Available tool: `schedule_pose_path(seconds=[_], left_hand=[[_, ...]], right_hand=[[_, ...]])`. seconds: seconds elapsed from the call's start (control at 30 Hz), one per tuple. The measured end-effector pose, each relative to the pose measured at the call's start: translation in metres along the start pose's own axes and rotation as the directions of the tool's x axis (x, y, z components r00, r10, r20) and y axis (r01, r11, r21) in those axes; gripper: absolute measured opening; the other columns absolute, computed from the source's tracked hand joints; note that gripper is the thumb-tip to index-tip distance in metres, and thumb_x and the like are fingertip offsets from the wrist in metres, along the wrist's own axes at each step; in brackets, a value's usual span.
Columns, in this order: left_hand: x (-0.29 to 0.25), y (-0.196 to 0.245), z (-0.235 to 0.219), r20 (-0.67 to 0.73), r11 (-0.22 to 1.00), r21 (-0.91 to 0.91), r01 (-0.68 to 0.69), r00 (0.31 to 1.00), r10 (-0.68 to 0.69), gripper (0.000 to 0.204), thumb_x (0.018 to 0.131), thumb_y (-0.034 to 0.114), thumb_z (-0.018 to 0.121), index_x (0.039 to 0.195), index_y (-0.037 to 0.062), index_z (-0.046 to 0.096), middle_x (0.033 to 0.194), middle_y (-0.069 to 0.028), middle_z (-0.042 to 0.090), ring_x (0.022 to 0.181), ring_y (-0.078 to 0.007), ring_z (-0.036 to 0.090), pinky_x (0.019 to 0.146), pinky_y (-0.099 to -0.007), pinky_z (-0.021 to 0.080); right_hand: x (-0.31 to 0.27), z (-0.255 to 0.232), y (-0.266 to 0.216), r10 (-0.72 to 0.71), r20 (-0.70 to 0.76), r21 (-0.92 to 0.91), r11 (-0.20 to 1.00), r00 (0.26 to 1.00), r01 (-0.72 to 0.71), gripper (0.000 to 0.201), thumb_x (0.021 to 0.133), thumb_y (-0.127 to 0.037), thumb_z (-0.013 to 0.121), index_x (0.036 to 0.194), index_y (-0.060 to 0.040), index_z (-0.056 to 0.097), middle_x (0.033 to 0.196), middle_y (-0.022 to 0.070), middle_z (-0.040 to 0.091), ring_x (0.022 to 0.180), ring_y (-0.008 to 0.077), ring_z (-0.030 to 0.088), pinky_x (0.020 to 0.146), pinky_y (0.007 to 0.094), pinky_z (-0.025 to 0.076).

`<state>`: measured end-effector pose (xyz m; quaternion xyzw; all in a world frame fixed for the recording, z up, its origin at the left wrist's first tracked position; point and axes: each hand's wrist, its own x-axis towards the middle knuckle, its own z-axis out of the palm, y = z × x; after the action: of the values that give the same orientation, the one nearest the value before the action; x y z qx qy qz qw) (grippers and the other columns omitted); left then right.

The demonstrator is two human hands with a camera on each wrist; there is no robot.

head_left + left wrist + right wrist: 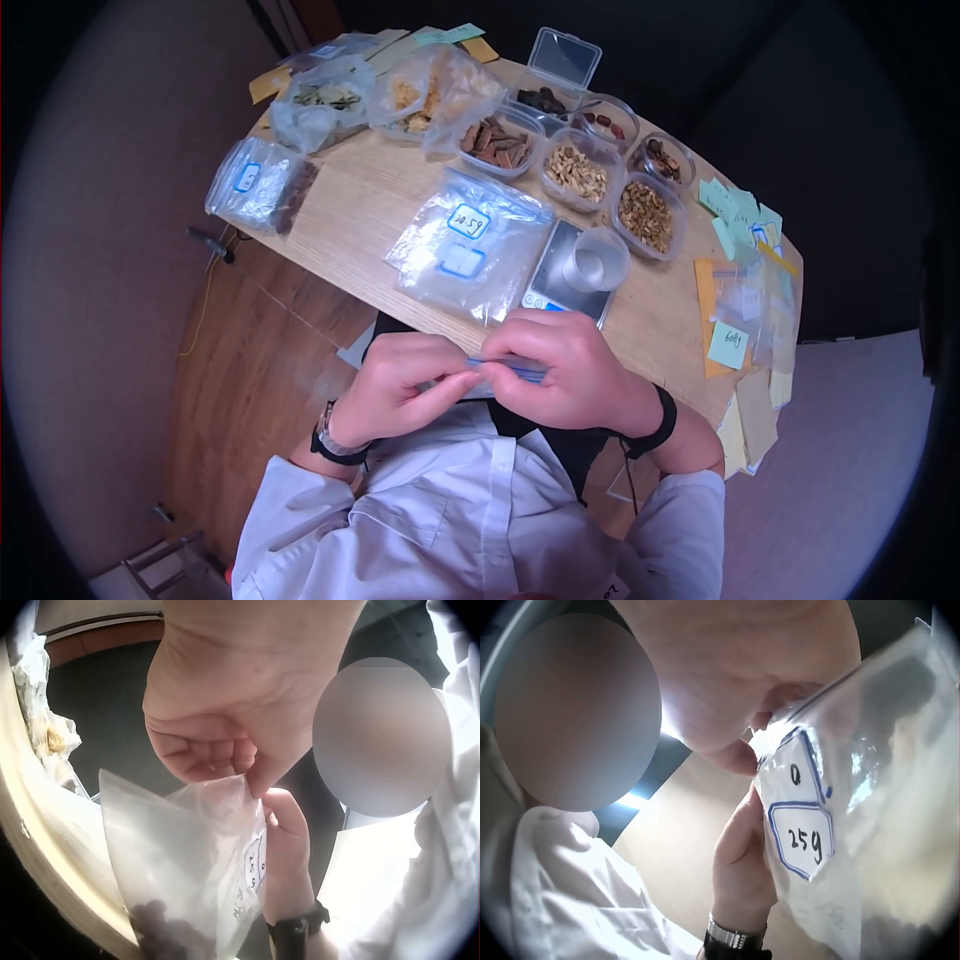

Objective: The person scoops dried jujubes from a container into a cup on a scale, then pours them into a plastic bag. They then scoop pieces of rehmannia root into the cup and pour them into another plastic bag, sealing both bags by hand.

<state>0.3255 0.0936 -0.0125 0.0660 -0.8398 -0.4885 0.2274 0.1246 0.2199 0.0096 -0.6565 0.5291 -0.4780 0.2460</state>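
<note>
Both hands meet in front of the shirt at the table's near edge. My left hand (408, 382) and right hand (560, 365) pinch the top edge of a clear zip bag (180, 840), thumbs close together along its blue seal strip (520, 368). Dark reddish pieces (165, 926) lie at the bottom of the hanging bag. In the right wrist view its front carries a label (801, 838) reading 25g. Just beyond the hands, a flat stack of clear bags (470, 250) lies on the table. Beside it, a round clear cup (597, 262) sits on a digital scale (560, 270).
Open tubs of dried pieces, including red-brown strips (497, 143) and pale chips (575, 172), stand toward the back. Filled plastic bags (322, 100) are at the back left, another labelled bag (255, 185) at the left edge. Paper notes (728, 345) and packets line the right edge.
</note>
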Motion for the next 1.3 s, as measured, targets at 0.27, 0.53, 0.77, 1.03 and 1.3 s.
schedule_pose_path(seconds=[0.27,0.53,0.77,1.03,1.3], left_hand=[[0.0,0.004,0.004,0.005,1.0,0.008,-0.011,1.0,0.011,0.008,0.092,0.007,0.076,0.096,-0.0002,0.078,0.082,-0.0123,0.074,0.071,-0.0281,0.072,0.063,-0.0356,0.054],[-0.01,0.001,-0.001,-0.064,1.0,0.031,0.004,0.998,-0.002,0.008,0.09,0.006,0.077,0.095,0.0004,0.078,0.082,-0.0113,0.075,0.07,-0.0262,0.071,0.062,-0.0347,0.053],[-0.007,0.006,-0.01,0.004,0.998,-0.051,0.036,0.999,-0.036,0.011,0.091,0.011,0.077,0.095,0.0008,0.076,0.081,-0.0102,0.072,0.068,-0.0266,0.069,0.06,-0.0345,0.051],[0.004,0.017,-0.028,0.104,0.958,0.146,-0.247,0.967,0.234,0.01,0.087,0.008,0.075,0.081,0.0028,0.07,0.07,-0.008,0.067,0.057,-0.0254,0.063,0.051,-0.0361,0.045],[-0.021,0.023,-0.053,-0.174,0.933,0.165,-0.321,0.921,0.347,0.025,0.094,0.016,0.069,0.073,0.0033,0.061,0.06,-0.0058,0.059,0.047,-0.0195,0.052,0.046,-0.0331,0.037]], right_hand=[[0.0,-0.001,-0.004,-0.07,0.045,-0.167,0.983,0.997,0.077,0.008,0.093,-0.011,0.074,0.094,-0.0032,0.073,0.084,0.0123,0.07,0.074,0.0313,0.069,0.065,0.0401,0.054],[0.003,-0.008,0.005,0.039,0.061,0.037,0.998,0.997,-0.041,0.011,0.091,-0.006,0.074,0.101,-0.0017,0.072,0.087,0.013,0.071,0.073,0.0317,0.069,0.065,0.0391,0.053],[-0.003,0.005,0.006,-0.093,0.127,-0.043,0.994,0.988,0.099,0.011,0.093,-0.012,0.071,0.1,-0.0035,0.069,0.088,0.0124,0.07,0.082,0.0346,0.07,0.073,0.0445,0.054],[-0.011,0.012,-0.003,-0.271,0.078,-0.104,0.955,0.959,0.278,0.011,0.091,-0.01,0.075,0.097,-0.0049,0.067,0.085,0.0094,0.064,0.077,0.0311,0.066,0.068,0.0419,0.051],[-0.006,-0.01,-0.002,-0.29,0.11,0.01,0.957,0.951,0.291,0.011,0.092,-0.013,0.073,0.092,-0.0048,0.065,0.081,0.0103,0.062,0.074,0.0324,0.065,0.064,0.0437,0.052]])
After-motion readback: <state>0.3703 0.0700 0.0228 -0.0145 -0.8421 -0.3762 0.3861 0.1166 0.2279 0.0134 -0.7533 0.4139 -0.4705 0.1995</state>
